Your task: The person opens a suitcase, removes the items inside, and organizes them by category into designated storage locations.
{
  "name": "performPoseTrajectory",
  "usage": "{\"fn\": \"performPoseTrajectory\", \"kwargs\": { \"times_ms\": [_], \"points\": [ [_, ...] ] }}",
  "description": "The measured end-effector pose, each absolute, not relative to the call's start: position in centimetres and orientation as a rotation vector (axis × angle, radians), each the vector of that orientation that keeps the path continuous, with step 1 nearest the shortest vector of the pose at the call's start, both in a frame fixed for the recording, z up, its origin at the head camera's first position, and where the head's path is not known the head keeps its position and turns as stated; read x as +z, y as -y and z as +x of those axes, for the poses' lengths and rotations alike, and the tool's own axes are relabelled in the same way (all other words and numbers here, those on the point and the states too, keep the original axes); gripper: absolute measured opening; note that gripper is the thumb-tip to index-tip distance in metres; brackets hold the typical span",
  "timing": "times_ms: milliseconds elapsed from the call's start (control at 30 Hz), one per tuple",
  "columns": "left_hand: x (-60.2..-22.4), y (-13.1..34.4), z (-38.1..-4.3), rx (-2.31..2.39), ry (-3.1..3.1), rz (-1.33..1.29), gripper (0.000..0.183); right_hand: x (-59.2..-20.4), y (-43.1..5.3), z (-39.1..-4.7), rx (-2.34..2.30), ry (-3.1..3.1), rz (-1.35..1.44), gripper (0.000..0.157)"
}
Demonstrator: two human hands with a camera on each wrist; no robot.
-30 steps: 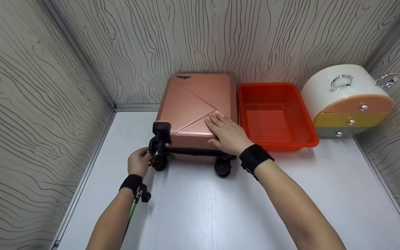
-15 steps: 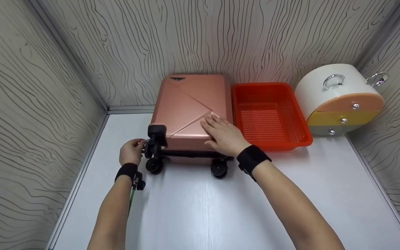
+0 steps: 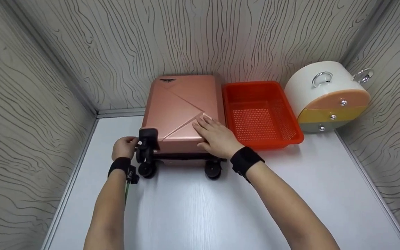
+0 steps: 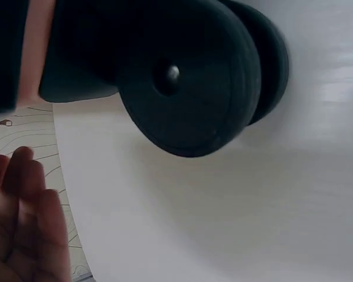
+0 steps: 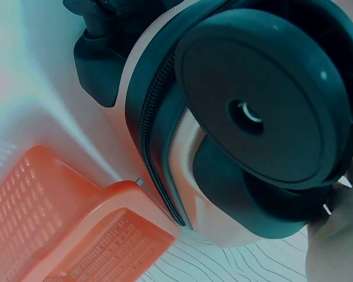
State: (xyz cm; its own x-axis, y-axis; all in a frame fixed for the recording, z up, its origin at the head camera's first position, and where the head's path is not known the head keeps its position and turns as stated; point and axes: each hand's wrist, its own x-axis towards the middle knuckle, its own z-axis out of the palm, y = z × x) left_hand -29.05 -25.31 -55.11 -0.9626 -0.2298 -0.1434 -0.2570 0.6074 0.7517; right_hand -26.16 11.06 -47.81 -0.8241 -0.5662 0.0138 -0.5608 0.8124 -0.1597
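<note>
A rose-gold hard-shell suitcase (image 3: 182, 100) lies flat on the white table, its black wheels (image 3: 213, 169) toward me. My left hand (image 3: 123, 147) is at its left side, just beyond the near-left wheels, with thumb and fingers pinched at the zipper. In the left wrist view the fingers (image 4: 32, 205) are curled beside the case; a small zipper pull (image 4: 5, 123) shows near them, and the pinch is mostly cut off. My right hand (image 3: 217, 137) rests on the near right part of the suitcase lid with fingers extended. A black zipper (image 5: 147, 111) runs round the case in the right wrist view.
An orange-red plastic basket (image 3: 231, 118) stands against the suitcase's right side. Farther right is a white round-topped drawer box (image 3: 307, 81) with coloured drawers and ring handles. Wood-grain walls (image 3: 193, 34) enclose the table (image 3: 193, 215) at the back and both sides.
My left hand has moved away from me along the suitcase's left side, past the near wheels. The right hand stays on the lid. The whole scene has shifted left in the head view.
</note>
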Motion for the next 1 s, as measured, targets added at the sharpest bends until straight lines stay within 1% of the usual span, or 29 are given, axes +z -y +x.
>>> {"fn": "performPoseTrajectory", "kwargs": {
  "times_ms": [133, 300, 433, 500, 600, 700, 767, 867, 1000],
  "points": [
    [-55.1, 25.5, -28.7, 1.477, -2.711, -0.383, 0.039, -47.9, -11.1, -26.2, -0.334, -2.958, -0.913, 0.076],
    [-54.5, 25.3, -28.0, 1.544, -2.697, -0.362, 0.052, -48.3, -11.9, -25.8, -0.544, -2.958, -0.886, 0.076],
    [-52.7, 24.5, -26.5, 1.61, -2.747, -0.288, 0.064, -48.9, -13.1, -24.8, -0.869, -2.944, -0.731, 0.072],
    [-51.6, 23.5, -25.5, 1.571, -2.845, -0.173, 0.068, -49.5, -13.9, -24.2, -1.048, -2.926, -0.588, 0.071],
    [-50.0, 21.0, -24.2, 1.302, -3.072, 0.15, 0.076, -50.4, -15.1, -23.3, -1.317, -2.847, -0.351, 0.071],
    [-49.3, 18.1, -23.1, 0.8, -3.256, 0.539, 0.088, -51.1, -15.7, -22.5, -1.563, -2.68, -0.159, 0.072],
    [-49.3, 16.3, -22.6, 0.475, -3.298, 0.742, 0.097, -51.4, -15.6, -22.2, -1.685, -2.548, -0.063, 0.072],
    [-50.0, 14.4, -22.3, 0.139, -3.295, 0.86, 0.107, -51.6, -15.2, -22.0, -1.842, -2.372, 0.033, 0.074],
    [-51.5, 13.1, -22.7, -0.011, -3.317, 0.81, 0.115, -51.8, -14.6, -21.9, -1.973, -2.227, 0.08, 0.076]
  ]
}}
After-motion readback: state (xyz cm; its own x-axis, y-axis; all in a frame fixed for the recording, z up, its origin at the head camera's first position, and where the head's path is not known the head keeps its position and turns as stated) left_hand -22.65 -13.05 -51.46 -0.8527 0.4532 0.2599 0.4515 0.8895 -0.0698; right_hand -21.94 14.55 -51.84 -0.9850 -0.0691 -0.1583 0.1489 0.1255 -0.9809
